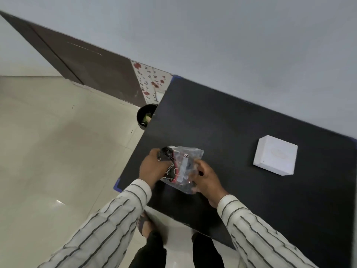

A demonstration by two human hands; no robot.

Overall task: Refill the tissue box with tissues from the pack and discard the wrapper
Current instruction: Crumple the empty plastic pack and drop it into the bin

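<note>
**Both hands on the wrapper, box off to the right**

I see my left hand (pixel 152 167) and right hand (pixel 207 177) both closed on the wrapper (pixel 183 167), one at each side. The left grips the dark printed end, fingers curled around it; the right pinches the clear plastic at the near right corner. The wrapper is crumpled, see-through with black and red print, and looks limp; I cannot tell whether any tissues are left inside. It is held just over the near left part of the black table (pixel 241 132), close to that edge.

The white tissue box (pixel 275 155) sits flat on the table, well apart from my hands, toward the right. Its top faces up; the opening is too faint for me to read.

A dark bin (pixel 142 115) stands on the pale floor (pixel 58 142) just beside the table's far left edge, partly hidden by it, with something greenish inside.
</note>
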